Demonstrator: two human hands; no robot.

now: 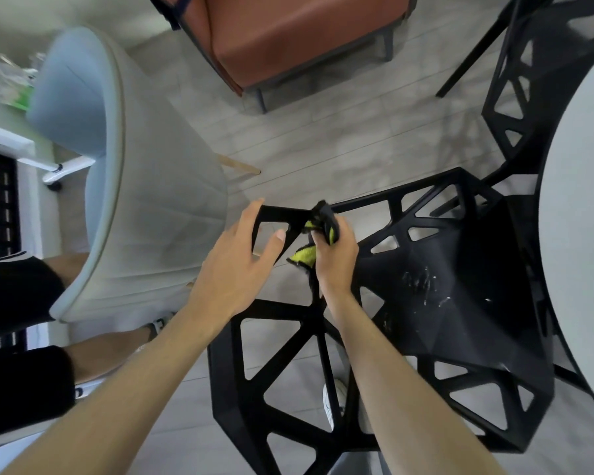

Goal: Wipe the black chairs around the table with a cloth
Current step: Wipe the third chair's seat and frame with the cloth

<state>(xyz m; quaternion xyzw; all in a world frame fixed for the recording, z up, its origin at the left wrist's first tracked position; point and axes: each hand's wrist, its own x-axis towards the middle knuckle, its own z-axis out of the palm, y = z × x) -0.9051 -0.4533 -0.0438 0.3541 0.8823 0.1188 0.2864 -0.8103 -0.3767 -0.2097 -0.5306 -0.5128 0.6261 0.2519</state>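
From the head view, the near black plastic chair with a lattice of triangular cut-outs (pixel 436 296) sits tucked against the round white table (pixel 583 207) at the right, its seat toward the table and its open-work arm frame running from lower left up toward the table edge. The right hand (pixel 335 258) is curled tight round a bunched black-and-yellow cloth (pixel 318 234), pressing it on the top bar of that frame near its far corner; the cloth hangs down along the wrist line, its length roughly following the forearm. The left hand (pixel 240 265) is spread and relaxed, fingertips touching the same bar just beside the cloth, gripping nothing. White scuff marks show on the seat.

Two black chairs are in sight: this one and a second black lattice chair (pixel 525 80) farther along the table. One pale blue upholstered tub chair (pixel 124 186) stands to the left, one rust-brown leather seat (pixel 299 32) beyond it.
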